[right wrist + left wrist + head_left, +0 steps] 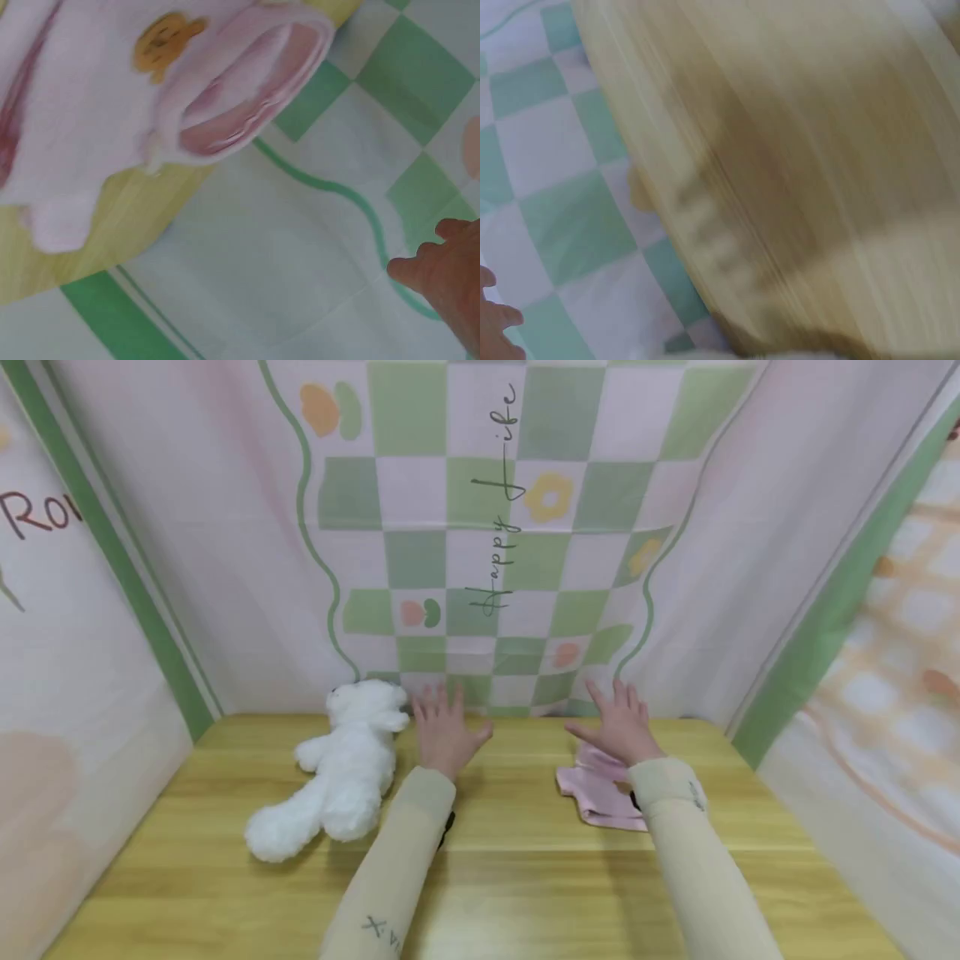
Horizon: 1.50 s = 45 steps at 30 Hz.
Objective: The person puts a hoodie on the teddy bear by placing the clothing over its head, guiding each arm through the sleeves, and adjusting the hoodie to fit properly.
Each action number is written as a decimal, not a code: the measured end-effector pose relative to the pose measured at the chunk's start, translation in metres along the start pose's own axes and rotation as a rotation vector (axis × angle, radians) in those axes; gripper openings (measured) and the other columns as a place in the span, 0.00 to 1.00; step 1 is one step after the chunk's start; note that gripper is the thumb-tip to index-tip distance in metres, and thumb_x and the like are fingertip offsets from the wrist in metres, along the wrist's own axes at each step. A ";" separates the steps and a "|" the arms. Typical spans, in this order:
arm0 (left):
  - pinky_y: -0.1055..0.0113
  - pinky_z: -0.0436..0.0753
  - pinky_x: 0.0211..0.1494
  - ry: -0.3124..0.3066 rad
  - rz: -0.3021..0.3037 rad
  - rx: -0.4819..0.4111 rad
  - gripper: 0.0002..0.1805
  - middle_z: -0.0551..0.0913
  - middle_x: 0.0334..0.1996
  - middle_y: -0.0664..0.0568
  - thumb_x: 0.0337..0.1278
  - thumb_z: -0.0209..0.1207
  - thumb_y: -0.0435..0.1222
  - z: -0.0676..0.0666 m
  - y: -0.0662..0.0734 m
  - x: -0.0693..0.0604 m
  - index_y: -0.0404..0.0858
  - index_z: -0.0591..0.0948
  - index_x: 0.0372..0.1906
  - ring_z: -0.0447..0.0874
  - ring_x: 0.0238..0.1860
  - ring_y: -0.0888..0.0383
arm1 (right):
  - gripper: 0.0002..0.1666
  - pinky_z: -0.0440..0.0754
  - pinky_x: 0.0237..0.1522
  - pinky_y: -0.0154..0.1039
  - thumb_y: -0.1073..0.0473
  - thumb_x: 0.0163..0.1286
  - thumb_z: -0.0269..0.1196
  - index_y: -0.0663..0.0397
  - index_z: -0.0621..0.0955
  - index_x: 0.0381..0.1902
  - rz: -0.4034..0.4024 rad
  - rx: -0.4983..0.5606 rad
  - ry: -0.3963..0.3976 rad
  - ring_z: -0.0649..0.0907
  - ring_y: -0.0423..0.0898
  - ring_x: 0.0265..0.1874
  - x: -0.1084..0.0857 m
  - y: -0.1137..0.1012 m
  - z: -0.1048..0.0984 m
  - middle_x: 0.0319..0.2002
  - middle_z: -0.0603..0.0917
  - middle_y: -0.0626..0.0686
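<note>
While both of a person's hands reach toward the far edge of a wooden tabletop, neither one holds anything. The left hand has its fingers and thumb spread wide, just beside a white plush toy; whether the two touch is hard to tell. The right hand is likewise spread wide, overlapping the far end of a small pink garment in the head view; the right wrist view shows its fingertips apart from the cloth.

The toy lies toward the far left corner of the tabletop, its head by the far edge and its lower end pointing toward the near left corner. It appears to wear nothing. The garment lies toward the far right corner, well apart from the toy, with an orange-brown animal figure on it and one end gaping toward the far edge.

As for progress, judging by this layout, toy and garment are both set out, separate and ungripped; any handling of them seems either not begun or finished, and the pictures cannot settle which.
</note>
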<state>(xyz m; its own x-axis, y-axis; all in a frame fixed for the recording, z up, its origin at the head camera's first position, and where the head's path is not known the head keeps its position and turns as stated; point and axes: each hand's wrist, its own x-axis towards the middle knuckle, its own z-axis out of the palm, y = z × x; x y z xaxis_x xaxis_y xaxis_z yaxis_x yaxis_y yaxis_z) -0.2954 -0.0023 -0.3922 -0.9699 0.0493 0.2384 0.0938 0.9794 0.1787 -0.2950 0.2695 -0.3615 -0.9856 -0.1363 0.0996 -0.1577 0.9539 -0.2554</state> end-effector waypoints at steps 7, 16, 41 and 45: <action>0.47 0.55 0.77 0.025 0.077 0.018 0.47 0.64 0.71 0.45 0.54 0.45 0.70 0.027 0.033 -0.009 0.47 0.60 0.73 0.57 0.73 0.44 | 0.51 0.47 0.68 0.72 0.37 0.65 0.58 0.61 0.53 0.74 -0.005 0.050 -0.012 0.50 0.77 0.68 -0.024 0.048 0.014 0.70 0.48 0.79; 0.49 0.57 0.76 -0.048 0.191 -0.007 0.44 0.67 0.70 0.45 0.55 0.48 0.68 0.048 0.085 -0.024 0.47 0.64 0.71 0.60 0.72 0.45 | 0.39 0.57 0.64 0.72 0.53 0.72 0.53 0.69 0.55 0.71 0.057 0.044 -0.033 0.60 0.77 0.63 -0.052 0.095 0.023 0.65 0.57 0.81; 0.56 0.65 0.74 -0.198 0.553 0.035 0.21 0.70 0.68 0.60 0.73 0.40 0.51 0.086 0.119 -0.054 0.54 0.79 0.57 0.66 0.70 0.60 | 0.14 0.79 0.47 0.60 0.60 0.64 0.62 0.61 0.83 0.45 -0.043 0.067 -0.020 0.83 0.60 0.41 -0.072 0.126 0.055 0.41 0.85 0.64; 0.61 0.71 0.70 -0.134 0.605 0.105 0.15 0.77 0.61 0.62 0.68 0.48 0.50 0.086 0.121 -0.054 0.53 0.83 0.48 0.73 0.63 0.62 | 0.16 0.78 0.51 0.62 0.56 0.65 0.62 0.59 0.83 0.48 -0.104 0.050 -0.058 0.82 0.64 0.46 -0.074 0.127 0.059 0.46 0.84 0.65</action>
<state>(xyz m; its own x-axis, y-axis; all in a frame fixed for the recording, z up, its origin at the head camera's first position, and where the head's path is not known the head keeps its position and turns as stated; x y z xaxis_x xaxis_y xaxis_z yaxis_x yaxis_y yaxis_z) -0.2515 0.1302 -0.4654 -0.7724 0.6184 0.1449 0.6190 0.7840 -0.0468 -0.2454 0.3854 -0.4581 -0.9654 -0.2505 0.0730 -0.2609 0.9194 -0.2943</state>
